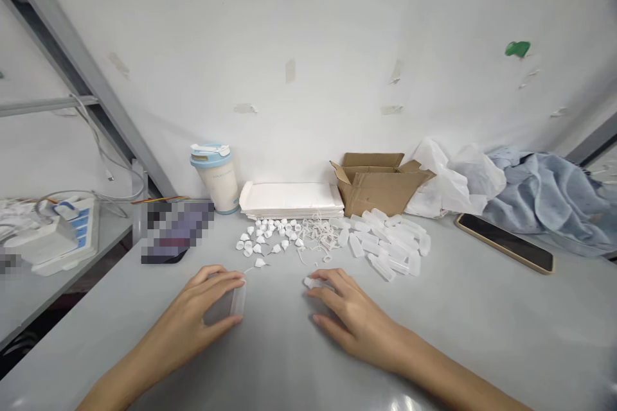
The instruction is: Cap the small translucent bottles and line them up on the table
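My left hand [211, 303] pinches a translucent plastic tube [238, 299], standing roughly upright between thumb and fingertips. My right hand [348, 314] has a small white plastic piece [312, 282] at its index and middle fingers; most of it is hidden by them, and the thumb stays apart below. Beyond the hands lie loose white pointed caps [276, 248], one cap [260, 262] nearer to me than the others. Beside them are a tangle of thin whitish strips [322, 231] and a heap of translucent plastic tubes [385, 241].
Along the wall stand a cup with blue lid [218, 180], a stack of white trays [292, 198], an open cardboard box [385, 189] and white plastic bags [441, 176]. A phone [506, 243] and blue cloth [554, 196] lie right; a dark pouch [176, 231] lies left.
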The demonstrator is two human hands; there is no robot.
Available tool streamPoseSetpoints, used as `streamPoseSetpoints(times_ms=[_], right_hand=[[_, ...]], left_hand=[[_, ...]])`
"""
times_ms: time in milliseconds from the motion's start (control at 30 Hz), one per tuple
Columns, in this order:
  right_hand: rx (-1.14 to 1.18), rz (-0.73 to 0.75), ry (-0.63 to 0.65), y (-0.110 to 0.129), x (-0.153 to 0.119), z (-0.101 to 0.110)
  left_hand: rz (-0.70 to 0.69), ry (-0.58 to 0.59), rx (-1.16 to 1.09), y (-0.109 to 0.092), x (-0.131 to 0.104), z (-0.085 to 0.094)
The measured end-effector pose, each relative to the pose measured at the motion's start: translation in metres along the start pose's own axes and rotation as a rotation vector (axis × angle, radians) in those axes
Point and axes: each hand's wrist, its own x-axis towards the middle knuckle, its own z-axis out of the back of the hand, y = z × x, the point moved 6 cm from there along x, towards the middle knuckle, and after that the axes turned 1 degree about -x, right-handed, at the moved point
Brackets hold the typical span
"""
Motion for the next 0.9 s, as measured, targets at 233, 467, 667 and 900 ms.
streamPoseSetpoints(times_ms=[233, 467, 667, 900], right_hand=[[0.007, 0.008, -0.005, -0.002, -0.001, -0.003], [-0.028, -0.019, 0.030, -0.006, -0.002, -0.008], [-0.071, -0.010, 0.018, -0.008, -0.001, -0.010], [-0.075, 0.005, 0.006, -0.008, -0.001, -0.010]], left_hand=[[-0.013, -0.021, 0.003, -0.006, -0.003, -0.002], [-0.056, 0.070, -0.006, -0.015, -0.005, -0.007], [-0.070, 0.134, 0.010, -0.012, -0.007, -0.009], [0.014, 0.038, -0.106, -0.013, 0.019, 0.014]])
